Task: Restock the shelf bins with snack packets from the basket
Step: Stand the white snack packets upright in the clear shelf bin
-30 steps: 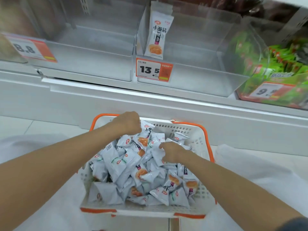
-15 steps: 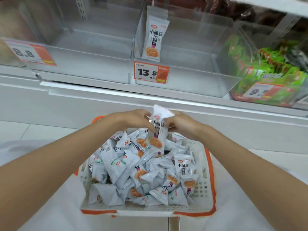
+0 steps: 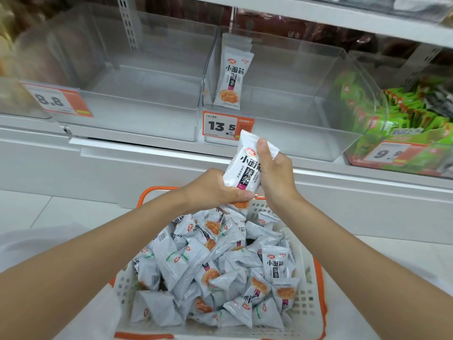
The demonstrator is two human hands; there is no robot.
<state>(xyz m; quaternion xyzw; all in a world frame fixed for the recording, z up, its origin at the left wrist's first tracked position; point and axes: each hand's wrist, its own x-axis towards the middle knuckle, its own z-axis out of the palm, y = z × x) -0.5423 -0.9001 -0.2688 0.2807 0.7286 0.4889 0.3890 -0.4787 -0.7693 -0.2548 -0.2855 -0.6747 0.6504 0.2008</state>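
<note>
A white basket (image 3: pixel 310 305) with orange rims sits low in front of me, heaped with several white snack packets (image 3: pixel 220 271). Above its far edge both hands hold a small stack of the same white packets (image 3: pixel 245 168) upright. My left hand (image 3: pixel 210 190) grips the stack's lower end, and my right hand (image 3: pixel 275 173) grips its upper right side with the thumb across the front. Behind them stands a clear shelf bin (image 3: pixel 294 133) with a 13.5 price tag (image 3: pixel 226 126). One identical packet (image 3: pixel 231 82) leans upright at that bin's left wall.
A second clear bin (image 3: pixel 137 119) to the left carries an 8.8 tag (image 3: pixel 57 100). On the right a bin holds green packets (image 3: pixel 402 111) behind a 9.9 tag. A white shelf ledge (image 3: pixel 147 158) juts out below the bins. Pale floor tiles lie around the basket.
Both hands rose out of the basket with packets gathered between them, from the heap up to just below the 13.5 tag. The view came closer to the shelf.
</note>
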